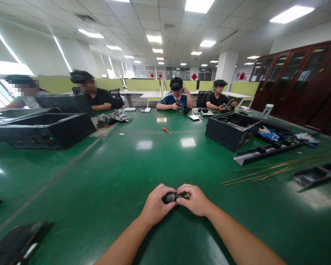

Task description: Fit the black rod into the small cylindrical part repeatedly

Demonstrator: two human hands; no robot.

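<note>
Just above the near part of the green table (121,176), a small dark cylindrical part with a grey metal band (170,198) lies level between both hands. My left hand (157,206) wraps round its left end, thumb and fingers closed. With thumb and fingertips, my right hand (195,200) pinches the thinner right end. The two hands nearly touch. Fingers cover much of the part, so I cannot make out its exact kind.
An orange screwdriver (167,130) lies mid-table. Black computer cases stand left (44,130) and right (231,129). Thin brass-coloured rods (264,172) and a metal rail (267,151) lie right. A dark panel (15,244) lies near left. Several people sit opposite, including one in blue (168,100).
</note>
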